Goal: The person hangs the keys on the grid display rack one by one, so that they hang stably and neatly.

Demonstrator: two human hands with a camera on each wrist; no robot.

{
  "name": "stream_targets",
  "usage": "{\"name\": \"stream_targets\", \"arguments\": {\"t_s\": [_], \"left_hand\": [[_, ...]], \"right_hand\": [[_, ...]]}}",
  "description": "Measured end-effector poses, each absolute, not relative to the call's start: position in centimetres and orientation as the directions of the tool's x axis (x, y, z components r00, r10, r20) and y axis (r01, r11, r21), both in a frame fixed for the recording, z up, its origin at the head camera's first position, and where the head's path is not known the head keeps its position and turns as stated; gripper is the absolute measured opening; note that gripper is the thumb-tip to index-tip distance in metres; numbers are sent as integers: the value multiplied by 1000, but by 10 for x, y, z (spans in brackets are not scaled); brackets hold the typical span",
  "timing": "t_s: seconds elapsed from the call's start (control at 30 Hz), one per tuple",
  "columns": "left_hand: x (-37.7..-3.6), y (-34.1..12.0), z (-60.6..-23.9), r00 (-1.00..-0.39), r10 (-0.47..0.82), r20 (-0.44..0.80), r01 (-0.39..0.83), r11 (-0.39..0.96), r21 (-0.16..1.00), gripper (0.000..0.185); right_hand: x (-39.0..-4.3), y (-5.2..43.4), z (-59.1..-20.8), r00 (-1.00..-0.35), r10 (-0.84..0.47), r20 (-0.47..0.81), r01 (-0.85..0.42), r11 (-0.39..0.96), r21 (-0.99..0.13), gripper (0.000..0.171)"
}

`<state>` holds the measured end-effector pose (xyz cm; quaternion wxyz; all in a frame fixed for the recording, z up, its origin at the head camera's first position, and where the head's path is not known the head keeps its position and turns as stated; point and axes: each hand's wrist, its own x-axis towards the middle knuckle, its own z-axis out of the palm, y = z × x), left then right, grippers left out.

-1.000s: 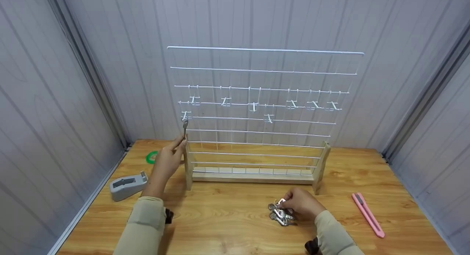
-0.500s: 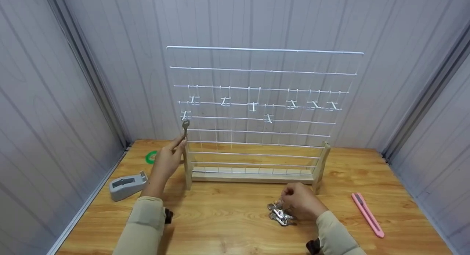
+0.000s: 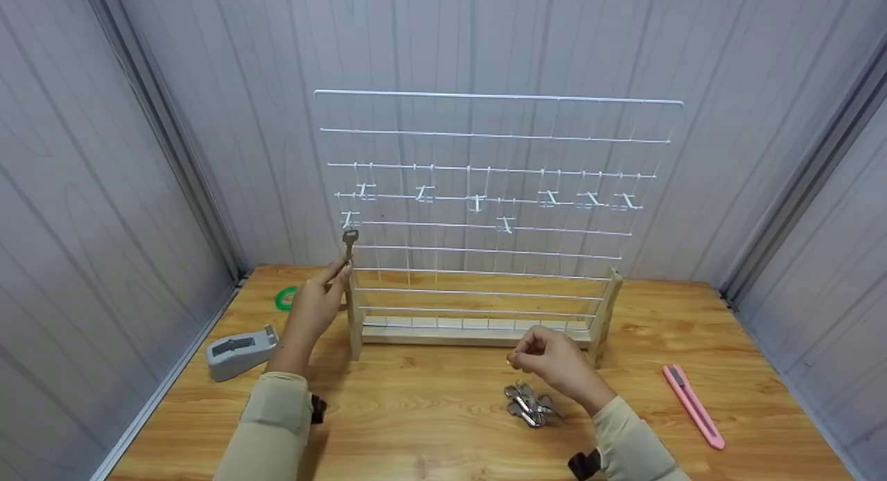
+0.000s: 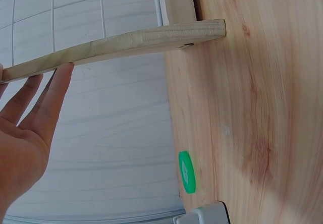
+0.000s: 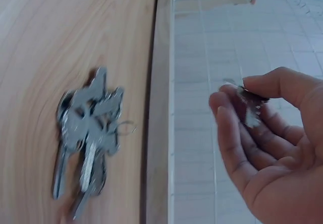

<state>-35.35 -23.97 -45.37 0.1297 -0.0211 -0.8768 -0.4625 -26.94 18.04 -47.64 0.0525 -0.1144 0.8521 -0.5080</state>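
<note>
My left hand (image 3: 319, 297) is at the upper end of the left wooden side post (image 4: 116, 45) of a white wire rack (image 3: 499, 96). In the left wrist view, its fingers (image 4: 55, 90) rest against the post, and a fingertip shows past its edge. Just above this hand, a dark key (image 3: 350, 237) hangs below the lower left hook (image 3: 349, 220). My right hand (image 3: 554, 363) pinches a small shiny key (image 5: 251, 108), blurred and partly hidden by the fingers, between thumb and fingertips. Below it, a pile of silver keys (image 3: 530, 405) lies on the table.
Several white hooks (image 3: 477, 202) sit along the rack's middle bars. A grey tape dispenser (image 3: 241, 353) and a green tape roll (image 3: 284, 299) are at the left on the wooden table (image 3: 416, 425). A pink utility knife (image 3: 693, 406) lies at the right. Panel walls enclose the table.
My right hand has lifted from the key pile and moved up, with a key pinched in it. The hanging key has turned to show its flat face. My left hand has stayed at the post.
</note>
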Motion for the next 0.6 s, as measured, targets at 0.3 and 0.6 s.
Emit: {"name": "stream_targets", "arguments": {"t_s": [0.3,0.6], "left_hand": [[-354,-239,-454,-969,-85,234,150,549,822,50],[-355,-240,-454,-965,-93,246,151,569,808,49]], "right_hand": [[-270,163,-463,-954,-296,47,-140,300,-944,31],[-267,142,-444,-931,-343,124,-237,310,-921,20]]}}
